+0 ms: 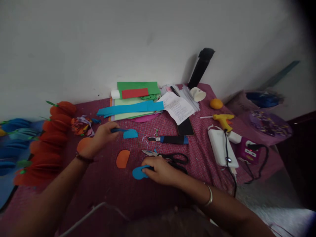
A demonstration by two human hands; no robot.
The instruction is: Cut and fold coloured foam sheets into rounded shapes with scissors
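Note:
Raised a little over the left-centre of the table, my left hand (105, 134) pinches a blue paper piece (118, 130) seen nearly edge-on. Just beyond it lies a half-round blue paper cutout (130, 133). My right hand (158, 169) has its thumb and fingers closed on a rounded blue paper cutout (139, 173), low over the tabletop. An orange half-round cutout (122, 159) lies between the hands. Black-handled scissors (176, 158) rest right behind my right hand, their blades pointing left. Another orange cutout (84, 144) is partly hidden by my left wrist.
Orange paper pumpkins (54, 141) line the left side. A cutter knife (170, 140), a phone (185, 127), a handwritten sheet (179, 108) and blue strips (133, 108) lie behind. At right are a yellow glue gun (223, 120), a white power bank (222, 148) and a corded purple socket box (249, 150).

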